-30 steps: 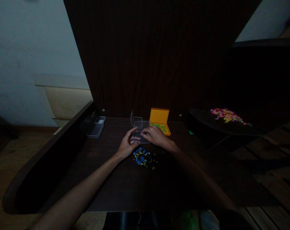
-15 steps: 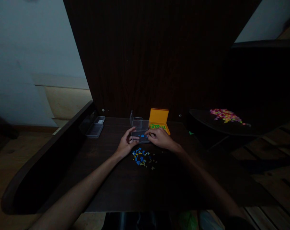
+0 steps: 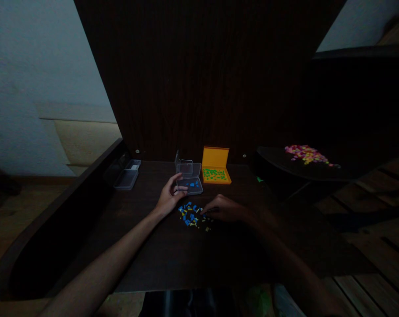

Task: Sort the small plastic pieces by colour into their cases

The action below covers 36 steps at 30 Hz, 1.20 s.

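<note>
My left hand [image 3: 170,193] grips the left side of a clear plastic box [image 3: 199,191] with its lid open. Several small blue pieces [image 3: 193,184] lie inside that box. My right hand [image 3: 222,208] is over the right edge of a loose pile of small blue and yellow pieces [image 3: 190,216] on the table. Its fingers are bent together at the pile; whether a piece is between the fingertips is too dark and small to tell. Behind the clear box, to the right, an orange box [image 3: 215,156] stands open with many green pieces [image 3: 214,174] in it.
Another open clear box [image 3: 126,179] sits at the left by the raised side panel [image 3: 70,220]. On a dark curved shelf [image 3: 278,165] to the right is a heap of pink and yellow pieces [image 3: 306,154]. A green scrap [image 3: 259,179] lies near the table's right side.
My right hand has moved from inside the clear box back toward me, down to the pile of pieces. My left hand stays on the box. The view has shifted slightly.
</note>
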Each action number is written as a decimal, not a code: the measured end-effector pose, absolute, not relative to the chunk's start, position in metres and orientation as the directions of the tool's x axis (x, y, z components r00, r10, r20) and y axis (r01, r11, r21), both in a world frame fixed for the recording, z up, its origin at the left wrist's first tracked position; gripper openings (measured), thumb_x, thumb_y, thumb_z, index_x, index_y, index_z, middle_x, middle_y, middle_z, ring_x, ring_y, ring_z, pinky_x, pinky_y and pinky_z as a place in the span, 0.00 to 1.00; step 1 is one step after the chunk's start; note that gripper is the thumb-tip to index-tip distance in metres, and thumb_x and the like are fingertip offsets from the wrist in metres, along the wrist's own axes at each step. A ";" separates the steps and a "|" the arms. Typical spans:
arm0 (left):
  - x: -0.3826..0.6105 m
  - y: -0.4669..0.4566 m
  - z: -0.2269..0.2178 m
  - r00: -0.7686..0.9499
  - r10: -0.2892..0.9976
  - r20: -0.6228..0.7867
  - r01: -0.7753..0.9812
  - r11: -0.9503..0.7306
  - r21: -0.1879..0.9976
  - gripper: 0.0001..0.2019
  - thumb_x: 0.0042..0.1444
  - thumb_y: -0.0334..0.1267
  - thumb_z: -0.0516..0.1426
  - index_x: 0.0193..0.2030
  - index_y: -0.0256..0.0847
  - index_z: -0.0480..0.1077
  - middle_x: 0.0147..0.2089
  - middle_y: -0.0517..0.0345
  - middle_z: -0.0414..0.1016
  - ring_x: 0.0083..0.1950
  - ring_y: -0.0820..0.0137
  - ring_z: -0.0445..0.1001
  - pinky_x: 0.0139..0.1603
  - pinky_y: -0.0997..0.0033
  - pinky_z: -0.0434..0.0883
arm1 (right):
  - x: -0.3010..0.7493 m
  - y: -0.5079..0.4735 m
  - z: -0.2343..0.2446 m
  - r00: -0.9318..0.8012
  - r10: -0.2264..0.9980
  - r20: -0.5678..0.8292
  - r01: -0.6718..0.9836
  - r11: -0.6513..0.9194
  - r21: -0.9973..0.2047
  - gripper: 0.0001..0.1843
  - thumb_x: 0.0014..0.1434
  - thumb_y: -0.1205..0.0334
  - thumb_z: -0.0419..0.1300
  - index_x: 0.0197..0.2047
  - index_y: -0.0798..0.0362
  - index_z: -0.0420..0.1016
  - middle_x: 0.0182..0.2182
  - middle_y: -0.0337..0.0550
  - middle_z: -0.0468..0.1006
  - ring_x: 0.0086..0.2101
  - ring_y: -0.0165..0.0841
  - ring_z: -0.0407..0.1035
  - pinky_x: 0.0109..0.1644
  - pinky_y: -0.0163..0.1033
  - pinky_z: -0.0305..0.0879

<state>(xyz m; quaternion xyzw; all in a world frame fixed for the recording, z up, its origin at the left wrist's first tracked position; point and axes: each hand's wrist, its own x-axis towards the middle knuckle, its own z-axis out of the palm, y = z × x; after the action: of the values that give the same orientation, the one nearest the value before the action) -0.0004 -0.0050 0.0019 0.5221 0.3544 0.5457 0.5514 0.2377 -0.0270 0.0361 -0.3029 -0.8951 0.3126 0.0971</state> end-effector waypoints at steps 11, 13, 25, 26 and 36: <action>-0.002 -0.005 0.000 0.175 0.963 0.204 -0.204 -0.167 0.965 0.31 0.45 0.31 0.64 0.59 0.44 0.63 0.61 0.46 0.63 0.43 0.70 0.77 0.45 0.68 0.75 | 0.237 -0.030 0.037 -0.735 0.677 -0.032 0.532 0.547 -0.646 0.14 0.61 0.56 0.57 0.42 0.54 0.80 0.29 0.41 0.79 0.27 0.28 0.68 0.34 0.33 0.60; -0.002 -0.005 0.001 0.168 0.965 0.202 -0.201 -0.167 0.965 0.31 0.45 0.31 0.64 0.59 0.44 0.63 0.61 0.46 0.64 0.42 0.70 0.77 0.45 0.67 0.75 | 0.237 -0.031 0.040 -0.709 0.704 -0.034 0.500 0.469 -0.728 0.16 0.60 0.52 0.58 0.42 0.56 0.79 0.25 0.39 0.75 0.24 0.27 0.64 0.30 0.32 0.58; 0.000 -0.004 -0.001 0.184 0.961 0.209 -0.213 -0.168 0.963 0.33 0.45 0.31 0.64 0.60 0.44 0.62 0.61 0.46 0.63 0.42 0.71 0.77 0.46 0.67 0.74 | 0.225 -0.016 0.049 -0.394 0.913 0.107 0.497 0.309 -0.811 0.19 0.57 0.49 0.59 0.42 0.55 0.79 0.20 0.34 0.64 0.21 0.26 0.53 0.25 0.33 0.48; 0.000 -0.005 -0.001 0.187 0.961 0.205 -0.218 -0.163 0.962 0.33 0.45 0.30 0.64 0.60 0.44 0.62 0.61 0.46 0.62 0.42 0.72 0.77 0.46 0.68 0.74 | 0.224 -0.013 0.050 -0.392 0.911 0.128 0.509 0.330 -0.795 0.17 0.57 0.51 0.59 0.42 0.55 0.79 0.21 0.35 0.65 0.22 0.26 0.54 0.25 0.33 0.49; 0.002 -0.005 -0.001 0.188 0.960 0.207 -0.267 -0.153 0.951 0.33 0.43 0.31 0.65 0.59 0.44 0.63 0.60 0.46 0.63 0.42 0.71 0.76 0.42 0.71 0.74 | 0.203 0.014 0.062 -0.474 0.876 0.087 0.734 0.448 -0.511 0.09 0.57 0.66 0.61 0.40 0.56 0.81 0.22 0.36 0.72 0.24 0.26 0.62 0.30 0.32 0.53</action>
<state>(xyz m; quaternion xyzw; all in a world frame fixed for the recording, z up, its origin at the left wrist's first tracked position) 0.0016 -0.0051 -0.0007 0.5275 0.3284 0.5462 0.5617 0.2026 0.0136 0.0625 -0.4831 -0.8331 0.2068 0.1723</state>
